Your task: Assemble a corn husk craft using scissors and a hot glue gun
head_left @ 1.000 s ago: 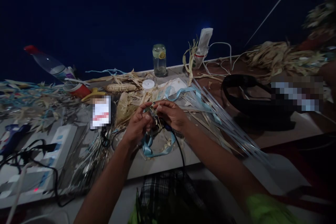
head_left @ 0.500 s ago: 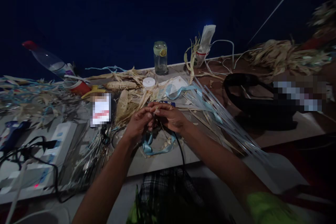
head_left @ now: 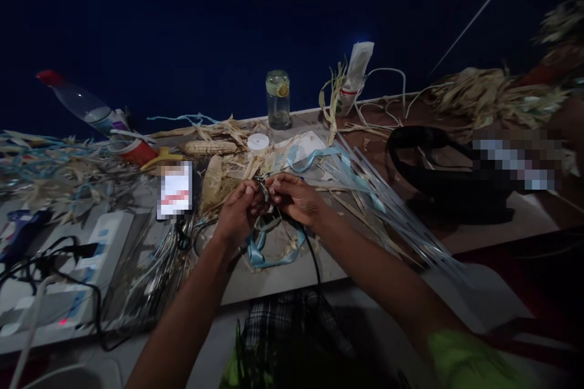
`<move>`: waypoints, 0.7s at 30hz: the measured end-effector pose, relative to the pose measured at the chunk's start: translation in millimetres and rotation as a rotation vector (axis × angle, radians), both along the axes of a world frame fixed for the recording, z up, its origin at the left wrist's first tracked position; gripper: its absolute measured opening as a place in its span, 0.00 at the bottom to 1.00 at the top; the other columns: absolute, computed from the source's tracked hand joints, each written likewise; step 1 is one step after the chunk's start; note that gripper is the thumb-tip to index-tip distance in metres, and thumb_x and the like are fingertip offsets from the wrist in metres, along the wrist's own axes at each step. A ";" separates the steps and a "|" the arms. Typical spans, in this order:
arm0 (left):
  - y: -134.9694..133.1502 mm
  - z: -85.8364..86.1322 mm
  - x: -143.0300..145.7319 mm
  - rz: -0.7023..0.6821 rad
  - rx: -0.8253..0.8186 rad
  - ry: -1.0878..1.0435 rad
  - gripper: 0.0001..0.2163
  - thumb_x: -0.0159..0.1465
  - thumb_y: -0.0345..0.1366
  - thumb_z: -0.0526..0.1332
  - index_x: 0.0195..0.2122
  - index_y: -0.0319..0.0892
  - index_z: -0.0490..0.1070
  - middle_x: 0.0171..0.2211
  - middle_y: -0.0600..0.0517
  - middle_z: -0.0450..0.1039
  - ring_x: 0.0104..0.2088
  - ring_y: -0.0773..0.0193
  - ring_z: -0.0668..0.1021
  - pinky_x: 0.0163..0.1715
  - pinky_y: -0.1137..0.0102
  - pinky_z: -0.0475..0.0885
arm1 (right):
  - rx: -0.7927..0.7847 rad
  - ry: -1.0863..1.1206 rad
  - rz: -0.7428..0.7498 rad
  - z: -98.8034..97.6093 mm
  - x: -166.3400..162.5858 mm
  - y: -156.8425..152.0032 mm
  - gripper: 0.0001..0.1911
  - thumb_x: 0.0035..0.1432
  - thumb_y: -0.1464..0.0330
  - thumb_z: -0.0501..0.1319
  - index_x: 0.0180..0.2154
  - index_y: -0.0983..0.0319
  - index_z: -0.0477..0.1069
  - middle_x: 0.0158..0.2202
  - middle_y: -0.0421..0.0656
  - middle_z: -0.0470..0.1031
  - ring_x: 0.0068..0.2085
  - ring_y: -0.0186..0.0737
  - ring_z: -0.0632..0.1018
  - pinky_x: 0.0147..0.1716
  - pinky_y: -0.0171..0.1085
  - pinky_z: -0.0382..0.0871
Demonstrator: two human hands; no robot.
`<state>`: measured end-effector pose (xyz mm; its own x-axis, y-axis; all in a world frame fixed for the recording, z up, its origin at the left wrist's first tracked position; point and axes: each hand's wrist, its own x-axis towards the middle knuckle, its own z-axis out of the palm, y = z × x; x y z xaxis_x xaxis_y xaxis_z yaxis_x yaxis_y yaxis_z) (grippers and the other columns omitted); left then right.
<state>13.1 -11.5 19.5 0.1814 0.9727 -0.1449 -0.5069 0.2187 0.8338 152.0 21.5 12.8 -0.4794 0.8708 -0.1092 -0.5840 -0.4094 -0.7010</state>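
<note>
My left hand [head_left: 238,208] and my right hand [head_left: 295,199] meet above the middle of the table, fingers curled and pinched. Between the fingertips is a small shiny item [head_left: 263,188], partly silvery, too small and dim to name. The left fingers close around it; what the right fingertips pinch is mostly hidden. Below them a light blue ribbon [head_left: 263,261] lies in a loop on the table, beside a black cord [head_left: 316,261]. Dry corn husks [head_left: 223,179] are just beyond my left hand.
At the back stand a glass jar [head_left: 278,103] and a paper cup [head_left: 347,100]. Clear plastic sticks [head_left: 392,206] and a black stand [head_left: 424,179] lie to the right. On the left are a phone [head_left: 177,191], a power strip [head_left: 103,255], a corn cob [head_left: 210,148] and a bottle [head_left: 82,100].
My fingertips have moved slightly apart, and more of the small shiny item shows between them. The things on the table have stayed in place.
</note>
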 end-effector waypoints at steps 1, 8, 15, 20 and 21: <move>-0.5 -0.1 0.3 0.009 -0.004 0.006 0.10 0.55 0.40 0.62 0.30 0.41 0.62 0.18 0.60 0.55 0.17 0.77 0.60 0.24 0.76 0.63 | -0.012 -0.002 -0.006 0.9 -0.4 -0.4 0.09 0.40 0.71 0.67 0.28 0.63 0.71 0.21 0.34 0.65 0.21 0.24 0.63 0.22 0.28 0.60; -1.0 -9.0 4.6 0.042 0.023 0.157 0.16 0.48 0.38 0.68 0.35 0.41 0.65 0.26 0.57 0.69 0.24 0.72 0.72 0.28 0.75 0.67 | -0.058 0.004 0.008 0.4 -3.5 -2.7 0.23 0.39 0.72 0.68 0.41 0.61 0.68 0.21 0.33 0.66 0.22 0.25 0.66 0.22 0.26 0.61; 2.7 -17.5 3.9 0.168 0.095 0.309 0.09 0.51 0.37 0.65 0.30 0.40 0.68 0.23 0.56 0.70 0.22 0.71 0.72 0.25 0.75 0.67 | -0.059 -0.009 0.016 -4.9 -6.9 -3.1 0.23 0.39 0.72 0.68 0.40 0.62 0.65 0.21 0.32 0.64 0.20 0.24 0.64 0.18 0.26 0.57; 8.3 -13.4 -4.8 0.335 0.077 0.283 0.08 0.51 0.36 0.64 0.27 0.40 0.66 0.18 0.60 0.60 0.17 0.77 0.63 0.17 0.79 0.56 | -0.056 0.048 0.025 -0.5 -3.5 -1.5 0.20 0.41 0.75 0.66 0.38 0.63 0.65 0.19 0.31 0.62 0.19 0.24 0.61 0.20 0.28 0.57; 9.9 -12.1 -7.4 0.387 0.064 0.274 0.08 0.51 0.36 0.64 0.27 0.40 0.65 0.18 0.60 0.59 0.17 0.76 0.62 0.17 0.79 0.56 | -0.053 0.056 0.026 0.7 -2.9 -1.4 0.19 0.41 0.75 0.66 0.38 0.63 0.65 0.19 0.31 0.61 0.19 0.24 0.61 0.21 0.29 0.58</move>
